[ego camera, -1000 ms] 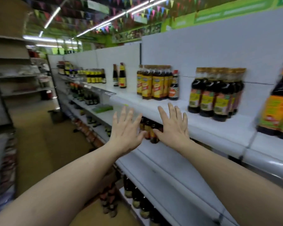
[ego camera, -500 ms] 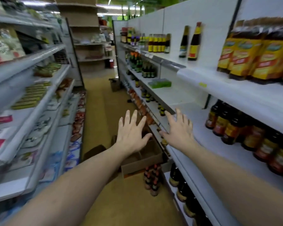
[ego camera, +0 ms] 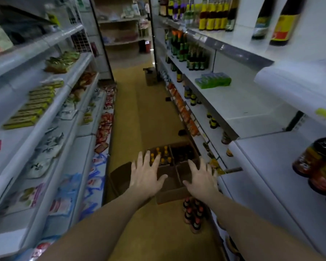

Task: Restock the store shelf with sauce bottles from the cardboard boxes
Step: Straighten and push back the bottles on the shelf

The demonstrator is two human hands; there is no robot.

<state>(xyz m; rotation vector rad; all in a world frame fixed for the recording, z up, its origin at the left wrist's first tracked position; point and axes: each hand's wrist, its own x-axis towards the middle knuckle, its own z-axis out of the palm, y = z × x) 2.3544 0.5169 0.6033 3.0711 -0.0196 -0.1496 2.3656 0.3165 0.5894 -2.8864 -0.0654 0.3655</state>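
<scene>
Left: snack shelves (ego camera: 36,102) are running down the aisle with packets lying flat. Not part of this job.

Left hand (ego camera: 146,176) is hanging over the near-left part of the cardboard box (ego camera: 169,196), fingers spread wide, holding nothing. Reads as a reach down for a pick; can't confirm contact with anything.

Well beyond it down the aisle, a second box (ego camera: 150,76) is sitting on the floor. Contents not visible.

Main box is sitting on the floor against the base of the right-hand shelving. My guess: parked there so bottles are travelling one short reach to the shelf. Flaps are folded open, and the left flap (ego camera: 120,178) is lying outward.

Dividers are splitting the box into cells:
- Far-left cell: holding yellow-capped bottles (ego camera: 161,157), upright.
- Far-right cell: dark, can't resolve contents.
- Near cells: mostly hidden behind the hands, no caps showing in the part I can see.

Right hand (ego camera: 201,178) is hovering over the near-right part of the box, also spread wide and carrying nothing.

Nearer the camera, just beside the box's right corner, red-capped bottles (ego camera: 194,215) are standing in a cluster on the floor by the shelf base. Probably staged for a low tier.

Far right: white shelf (ego camera: 271,166) is carrying a few dark sauce bottles (ego camera: 316,162) at the frame edge. I'm assuming that's the fill target.
</scene>
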